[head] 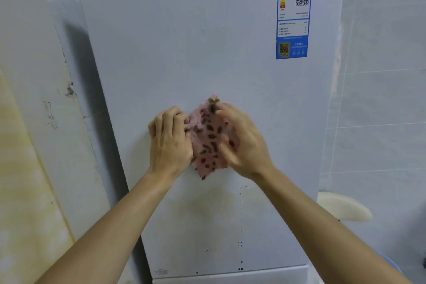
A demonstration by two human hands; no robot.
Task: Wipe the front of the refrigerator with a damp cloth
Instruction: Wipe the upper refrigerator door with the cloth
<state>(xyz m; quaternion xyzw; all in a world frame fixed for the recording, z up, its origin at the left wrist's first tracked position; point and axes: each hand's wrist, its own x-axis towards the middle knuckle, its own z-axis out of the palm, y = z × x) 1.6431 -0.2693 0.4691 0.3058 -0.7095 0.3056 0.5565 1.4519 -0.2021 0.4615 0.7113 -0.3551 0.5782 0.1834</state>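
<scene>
- Fridge: white, seen from straight in front, its flat door filling most of the view. The seam to a lower section runs along the bottom.
- Left wall: pale and yellowed, with a chipped patch and scribbled numbers near the fridge's edge.
- Tiles: grey-white, on the wall to the right of the fridge.
- Label: blue energy sticker with QR codes, stuck in the door's upper right corner.
- Stain: faint yellowish patch on the door, below the hands.
- Left hand: back facing me, fingers curled tight and gripping the cloth's left edge.
- Right hand: blurred. Its fingers bend over the cloth's top right and the thumb lies across the front, so it holds that side.
- Cloth: pink with dark spots, bunched between both hands in front of the door's middle. I cannot tell whether it touches the door.
- Specks: small dark dots in a rough vertical line down the lower door, right of the stain.
</scene>
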